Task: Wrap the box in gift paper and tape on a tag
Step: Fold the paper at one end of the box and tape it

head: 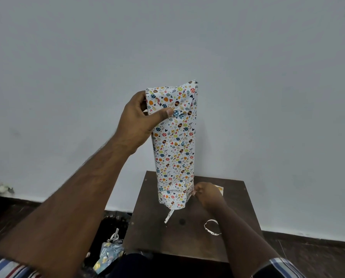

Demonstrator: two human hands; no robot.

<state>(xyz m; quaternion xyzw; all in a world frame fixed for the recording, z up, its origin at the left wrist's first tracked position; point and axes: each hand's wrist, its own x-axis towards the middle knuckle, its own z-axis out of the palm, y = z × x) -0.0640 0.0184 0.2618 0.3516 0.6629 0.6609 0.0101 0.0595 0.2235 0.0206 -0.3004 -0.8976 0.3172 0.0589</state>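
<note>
a: where's the box right now?

b: you've got the wrapped box (174,145) lifted off the table (237,217) and standing on end in the air. your left hand (139,121) grips it near the top, thumb pressed across the printed front, fingers curled round the back where i can't see them. your right hand (204,194) is down at the bottom corner, fingertips pinching the paper edge there.

a: so which step is this?

b: i'd say closing the lower end. the long sides look covered, the top by your left hand is folded over though a bit rumpled, and the bottom by your right hand is creased but still has a loose strip (170,216) hanging below it.

a: and next?

b: fold that bottom flap flat against the end and hold it tight while you tape it. keep the left grip firm so the box doesn't swing as you pull. i can't make out a tape roll; there's a curled paper offcut (211,227) on the table just under your right forearm, and a small card (219,189) behind your right hand, possibly the tag, though it's mostly hidden.

a: anything else around?

b: crumpled paper scraps (109,253) on the floor below your left forearm.
</note>
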